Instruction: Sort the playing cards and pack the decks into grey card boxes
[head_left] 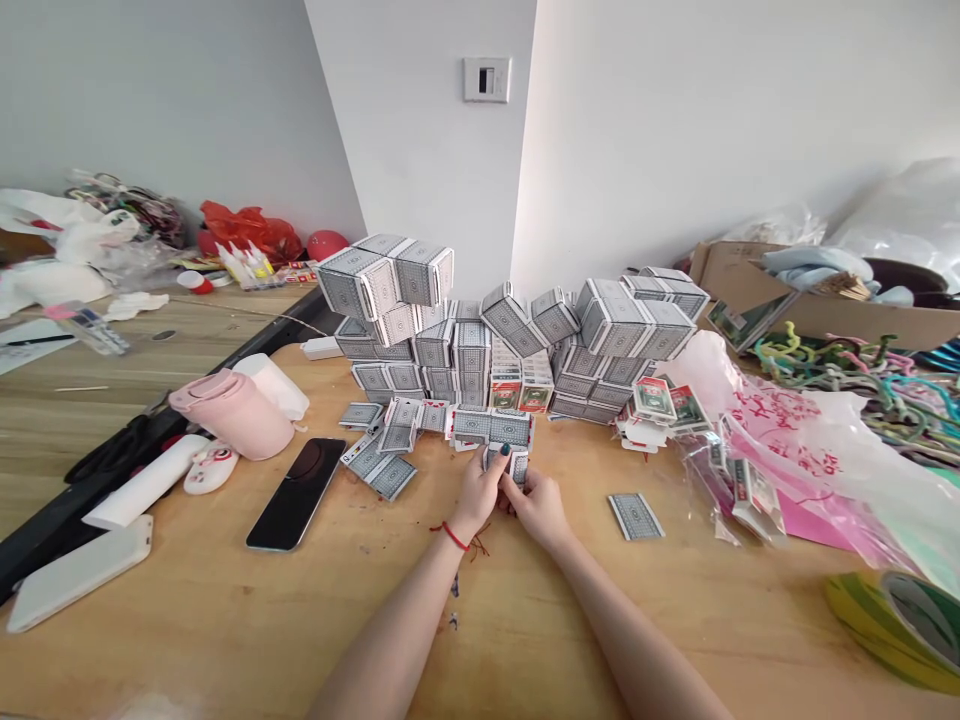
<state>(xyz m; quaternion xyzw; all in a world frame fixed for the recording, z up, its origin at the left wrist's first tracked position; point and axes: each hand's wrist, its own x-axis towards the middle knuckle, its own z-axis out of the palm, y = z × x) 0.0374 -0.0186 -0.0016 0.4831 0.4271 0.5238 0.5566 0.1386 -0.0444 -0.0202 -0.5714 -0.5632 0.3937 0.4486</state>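
Observation:
My left hand [484, 490] and my right hand [538, 508] meet at the middle of the table, both closed on a playing card [518, 465] with a grey patterned back. Just beyond my fingers lie joined cards [491, 427], backs up. Farther off, blocks built from cards [457, 365] are stacked in a wide structure with a left tower [386, 275] and a right tower [637, 320]. Loose cards [381, 470] lie left of my hands. To the right is a card [636, 516] lying by itself. My fingers hide part of the held card.
A black phone [296, 495], a pink cup [232, 412] and a white power bank [81, 575] lie to the left. At right are card boxes [654, 400], a plastic bag [810, 430] and a roll of tape [900, 622]. A cardboard box [840, 315] stands behind.

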